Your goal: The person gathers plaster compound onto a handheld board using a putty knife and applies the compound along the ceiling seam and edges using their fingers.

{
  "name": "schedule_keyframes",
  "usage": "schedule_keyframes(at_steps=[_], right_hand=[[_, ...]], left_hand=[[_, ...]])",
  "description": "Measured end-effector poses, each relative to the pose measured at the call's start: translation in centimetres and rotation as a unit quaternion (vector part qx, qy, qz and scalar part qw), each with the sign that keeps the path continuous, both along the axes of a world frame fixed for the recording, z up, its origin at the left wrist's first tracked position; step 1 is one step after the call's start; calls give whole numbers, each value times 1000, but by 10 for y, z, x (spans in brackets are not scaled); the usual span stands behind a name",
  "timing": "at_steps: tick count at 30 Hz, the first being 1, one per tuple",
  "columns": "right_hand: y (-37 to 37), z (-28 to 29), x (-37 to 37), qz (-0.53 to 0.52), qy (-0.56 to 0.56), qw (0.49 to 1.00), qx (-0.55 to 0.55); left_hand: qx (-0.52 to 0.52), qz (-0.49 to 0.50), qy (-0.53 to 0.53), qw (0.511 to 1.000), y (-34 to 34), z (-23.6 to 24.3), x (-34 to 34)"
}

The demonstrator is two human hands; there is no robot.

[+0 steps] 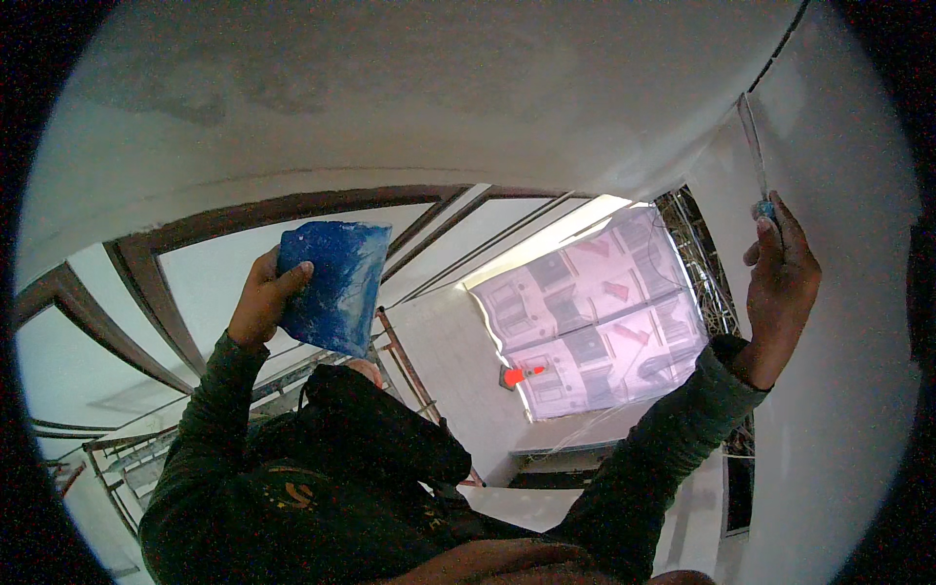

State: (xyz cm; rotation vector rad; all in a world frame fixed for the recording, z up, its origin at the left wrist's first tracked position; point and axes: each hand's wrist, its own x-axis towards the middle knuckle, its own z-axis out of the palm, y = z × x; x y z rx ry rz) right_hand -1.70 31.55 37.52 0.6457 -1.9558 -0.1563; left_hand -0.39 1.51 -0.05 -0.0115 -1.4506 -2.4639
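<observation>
My left hand (268,297) grips a blue, flat, square pad (333,285) smeared with white material, its thumb over the front face. My right hand (780,278) is raised at the right, closed on a thin metal blade tool (755,146) with a small blue handle. The blade's tip touches a grey plastered surface at the lower end of a dark narrow gap (778,44) where two surfaces meet.
Far below lie pink patterned sheets (595,273) with an orange cone (517,375). Scaffold rails (409,370) stand left of them. Brown frame members (175,312) run along the left. A pale wall (829,409) rises close at my right.
</observation>
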Motion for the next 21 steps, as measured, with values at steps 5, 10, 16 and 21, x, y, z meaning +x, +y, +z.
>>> schedule_keyframes(at_steps=[5,10,16,21], right_hand=[[-13,3,10,-93,-19,995,-37],[-6,4,8,-36,-43,997,-52],[-4,4,8,0,-97,991,-92],[1,12,6,-34,-74,996,-43]], left_hand=[[-3,7,3,1000,0,1,2],[-2,-8,8,1000,0,1,1],[2,6,5,1000,-1,4,5],[18,3,5,1000,0,1,4]])
